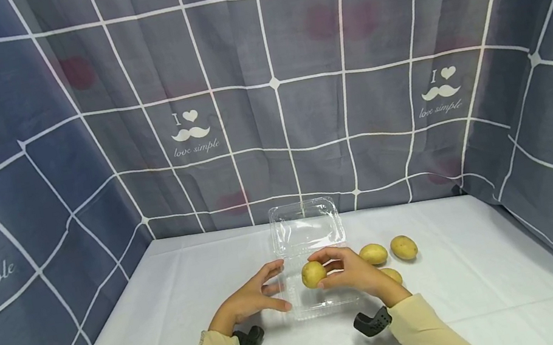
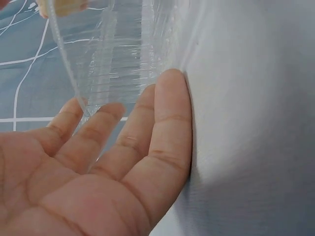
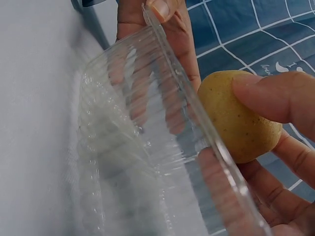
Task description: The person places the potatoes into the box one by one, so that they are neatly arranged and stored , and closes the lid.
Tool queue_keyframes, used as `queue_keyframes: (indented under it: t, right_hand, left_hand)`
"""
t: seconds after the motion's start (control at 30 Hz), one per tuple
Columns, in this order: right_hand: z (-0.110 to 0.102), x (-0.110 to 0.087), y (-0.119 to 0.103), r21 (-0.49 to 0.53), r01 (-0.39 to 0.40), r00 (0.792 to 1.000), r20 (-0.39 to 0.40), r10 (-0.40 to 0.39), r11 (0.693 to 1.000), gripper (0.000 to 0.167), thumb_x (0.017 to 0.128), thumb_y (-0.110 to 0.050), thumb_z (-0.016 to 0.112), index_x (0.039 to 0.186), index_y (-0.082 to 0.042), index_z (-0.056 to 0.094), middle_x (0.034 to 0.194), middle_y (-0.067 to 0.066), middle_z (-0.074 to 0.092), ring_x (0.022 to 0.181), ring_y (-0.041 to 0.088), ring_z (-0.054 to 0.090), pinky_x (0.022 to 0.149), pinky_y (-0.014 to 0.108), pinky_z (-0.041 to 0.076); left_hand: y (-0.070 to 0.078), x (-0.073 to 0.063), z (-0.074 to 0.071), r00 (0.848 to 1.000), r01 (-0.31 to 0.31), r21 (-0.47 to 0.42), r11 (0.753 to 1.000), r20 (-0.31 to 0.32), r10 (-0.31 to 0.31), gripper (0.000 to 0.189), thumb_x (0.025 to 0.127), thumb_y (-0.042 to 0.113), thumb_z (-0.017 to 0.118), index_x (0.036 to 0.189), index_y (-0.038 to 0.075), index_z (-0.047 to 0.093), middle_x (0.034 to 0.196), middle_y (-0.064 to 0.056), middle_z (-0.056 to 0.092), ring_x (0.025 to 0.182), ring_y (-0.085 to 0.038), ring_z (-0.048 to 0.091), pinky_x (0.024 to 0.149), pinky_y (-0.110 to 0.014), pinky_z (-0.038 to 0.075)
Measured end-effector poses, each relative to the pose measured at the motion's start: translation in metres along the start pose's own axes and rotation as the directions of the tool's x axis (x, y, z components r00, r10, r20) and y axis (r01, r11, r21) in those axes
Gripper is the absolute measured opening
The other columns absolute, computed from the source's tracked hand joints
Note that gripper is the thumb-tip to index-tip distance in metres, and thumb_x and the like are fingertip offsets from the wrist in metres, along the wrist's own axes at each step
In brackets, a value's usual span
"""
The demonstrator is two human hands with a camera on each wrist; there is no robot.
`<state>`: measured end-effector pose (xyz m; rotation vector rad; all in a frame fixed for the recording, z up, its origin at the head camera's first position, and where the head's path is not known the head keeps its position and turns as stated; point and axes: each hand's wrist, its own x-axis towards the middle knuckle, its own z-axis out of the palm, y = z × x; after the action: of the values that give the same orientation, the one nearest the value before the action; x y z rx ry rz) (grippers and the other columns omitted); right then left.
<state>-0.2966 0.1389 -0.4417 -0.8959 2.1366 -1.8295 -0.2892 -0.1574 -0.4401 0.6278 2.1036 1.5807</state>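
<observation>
Over a clear plastic clamshell container (image 1: pixel 301 310), my right hand (image 1: pixel 358 272) holds a small yellow potato (image 1: pixel 313 274) between thumb and fingers. In the right wrist view the same potato (image 3: pixel 236 115) shows beside and above the container's rim (image 3: pixel 197 105). At the container's left side is my left hand (image 1: pixel 251 300), its thumb and fingers spread. The left wrist view shows its long, nearly straight fingers (image 2: pixel 170 113) along the clear wall, low by the tablecloth. The lid (image 1: pixel 306 226) stands folded back toward the far side.
To the right of the container lie three more potatoes: one (image 1: pixel 373 254) just behind the right hand, another (image 1: pixel 404 247) farther right, and a third (image 1: pixel 393 275) partly hidden by that hand. A white cloth (image 1: pixel 168 315) covers the table. Dark checked curtains (image 1: pixel 244 116) enclose its back and sides.
</observation>
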Motion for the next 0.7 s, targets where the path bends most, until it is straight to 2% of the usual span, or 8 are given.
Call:
queue_keyframes:
  t: [0.23,0.47,0.7]
  right_hand:
    - [0.006,0.003,-0.001,0.006,-0.027,1.000,0.016,0.027,1.000,0.055,0.089,0.003,0.082,0.137,0.016,0.061,0.132,0.021,0.068,0.107,0.017,0.069,0.092,0.025,0.061]
    - [0.009,0.008,0.003,-0.048,-0.046,0.997,0.054,0.048,0.998,0.051,0.090,-0.002,0.084,0.135,0.009,0.065,0.129,0.014,0.070,0.108,0.021,0.071,0.091,0.027,0.060]
    - [0.013,0.011,0.003,-0.115,-0.034,0.994,0.100,0.046,0.993,0.049,0.088,-0.001,0.084,0.133,0.007,0.068,0.127,0.018,0.071,0.109,0.026,0.070,0.094,0.033,0.059]
  left_hand:
    - [0.000,0.001,0.002,1.000,-0.003,-0.013,1.000,-0.016,0.003,0.105,0.088,0.002,0.088,0.168,-0.005,0.020,0.173,-0.033,0.020,0.151,-0.057,0.038,0.121,-0.064,0.040]
    - [0.001,0.000,0.003,1.000,0.000,-0.005,1.000,-0.022,0.000,0.105,0.088,0.003,0.089,0.168,-0.003,0.021,0.173,-0.032,0.021,0.151,-0.056,0.039,0.120,-0.064,0.042]
    - [0.000,0.001,0.002,1.000,-0.004,-0.010,1.000,-0.020,0.004,0.105,0.088,0.003,0.089,0.168,-0.003,0.021,0.173,-0.032,0.022,0.151,-0.056,0.039,0.121,-0.064,0.041]
